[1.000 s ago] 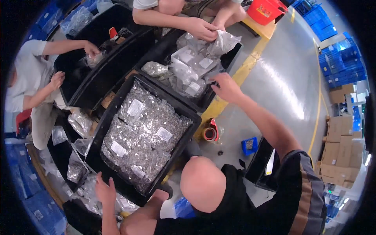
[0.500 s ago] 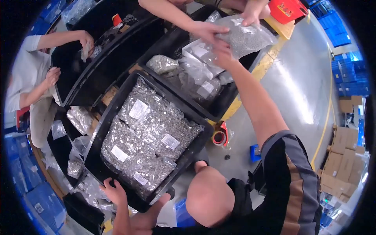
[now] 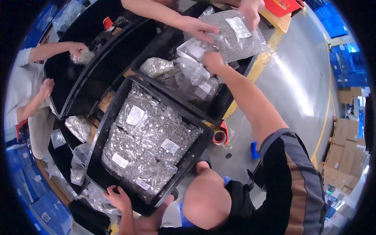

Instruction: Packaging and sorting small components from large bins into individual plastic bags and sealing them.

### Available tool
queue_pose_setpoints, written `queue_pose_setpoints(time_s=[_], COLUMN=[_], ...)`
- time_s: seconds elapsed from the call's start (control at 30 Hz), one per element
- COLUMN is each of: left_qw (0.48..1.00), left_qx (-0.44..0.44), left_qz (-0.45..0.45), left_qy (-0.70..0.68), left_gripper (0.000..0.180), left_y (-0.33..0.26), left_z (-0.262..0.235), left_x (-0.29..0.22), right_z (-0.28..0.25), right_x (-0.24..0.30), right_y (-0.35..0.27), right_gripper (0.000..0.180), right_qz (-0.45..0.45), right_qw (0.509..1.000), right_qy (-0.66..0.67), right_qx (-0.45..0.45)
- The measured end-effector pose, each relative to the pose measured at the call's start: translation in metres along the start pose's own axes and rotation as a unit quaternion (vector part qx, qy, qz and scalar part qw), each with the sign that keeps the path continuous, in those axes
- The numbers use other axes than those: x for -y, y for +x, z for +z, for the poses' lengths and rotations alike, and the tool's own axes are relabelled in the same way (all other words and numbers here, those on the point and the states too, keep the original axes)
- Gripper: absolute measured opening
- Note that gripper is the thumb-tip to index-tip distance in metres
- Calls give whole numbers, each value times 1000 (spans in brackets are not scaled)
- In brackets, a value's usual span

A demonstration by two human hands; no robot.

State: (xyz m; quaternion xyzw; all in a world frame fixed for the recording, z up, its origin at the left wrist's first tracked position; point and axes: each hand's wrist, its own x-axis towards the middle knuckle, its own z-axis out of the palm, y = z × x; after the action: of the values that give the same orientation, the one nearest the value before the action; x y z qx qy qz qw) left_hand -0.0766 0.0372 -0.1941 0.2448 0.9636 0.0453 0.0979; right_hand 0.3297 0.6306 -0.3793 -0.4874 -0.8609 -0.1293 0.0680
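So far my right hand (image 3: pixel 213 61) grips the clear bag of parts (image 3: pixel 235 37) at upper centre; my left hand (image 3: pixel 117 197) clutches the full black tray's (image 3: pixel 188 158) lower rim, while the far tray (image 3: pixel 225 103) looks partly filled.

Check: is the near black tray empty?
No, the near black tray is packed with clear bags of small metal parts bearing white labels.

Right hand (image 3: pixel 213 60) risen from far crate to underside of clear bag of small parts (image 3: pixel 235 37), apparently lifted by co-worker's hands (image 3: pixel 197 28).
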Motion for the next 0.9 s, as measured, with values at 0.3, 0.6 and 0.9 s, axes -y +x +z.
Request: queue_pose_setpoints(time_s=[0.3,0.6,0.9], left_qw=[1000,999,995], left_qx=[-25,-38,-70], left_qz=[10,24,64], left_qy=[10,-11,11], left_gripper=[22,19,21], left_y=[-3,-3,-1], left_z=[-11,-15,-4], left_x=[19,14,32], right_z=[-66,-46,-77], right_x=[-11,-6,-2], right_y=[16,6,34], right_gripper=[66,66,67], right_qz=[19,98,126], right_qw=[973,989,938], right_qy=[230,48,160], right_qx=[26,97,280])
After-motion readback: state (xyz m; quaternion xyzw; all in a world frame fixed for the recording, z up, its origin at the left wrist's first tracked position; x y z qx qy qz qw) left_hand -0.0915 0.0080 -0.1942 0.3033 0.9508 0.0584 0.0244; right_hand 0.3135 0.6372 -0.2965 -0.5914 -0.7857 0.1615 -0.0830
